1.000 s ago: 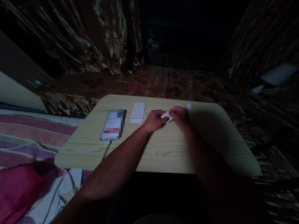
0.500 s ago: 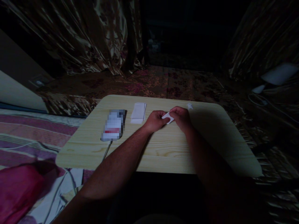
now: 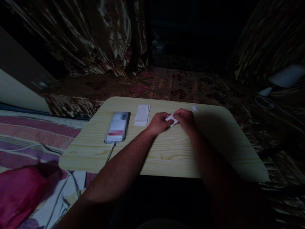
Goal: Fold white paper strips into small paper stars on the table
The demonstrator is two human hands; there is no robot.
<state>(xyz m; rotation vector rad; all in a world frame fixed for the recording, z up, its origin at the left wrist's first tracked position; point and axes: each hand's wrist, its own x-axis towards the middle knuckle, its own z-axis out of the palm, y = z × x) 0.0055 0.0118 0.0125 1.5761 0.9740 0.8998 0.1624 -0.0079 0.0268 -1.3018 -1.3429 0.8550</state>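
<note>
Both hands meet over the middle of a light wooden table [image 3: 166, 152]. My left hand [image 3: 158, 122] and my right hand [image 3: 186, 119] pinch a small white piece of paper [image 3: 171, 119] between their fingertips, just above the tabletop. A small stack of white papers [image 3: 142, 115] lies left of my left hand. A tiny white scrap [image 3: 194, 108] rests near the far edge, beyond my right hand.
A phone [image 3: 117, 127] with a cable [image 3: 109, 153] lies on the table's left part. Striped bedding [image 3: 28, 140] and a red cloth [image 3: 19, 190] lie to the left. Patterned curtains [image 3: 83, 38] hang behind, and the room is dark.
The hands have stayed together on the small paper, with only slight turning of it. The view has shifted a little.
</note>
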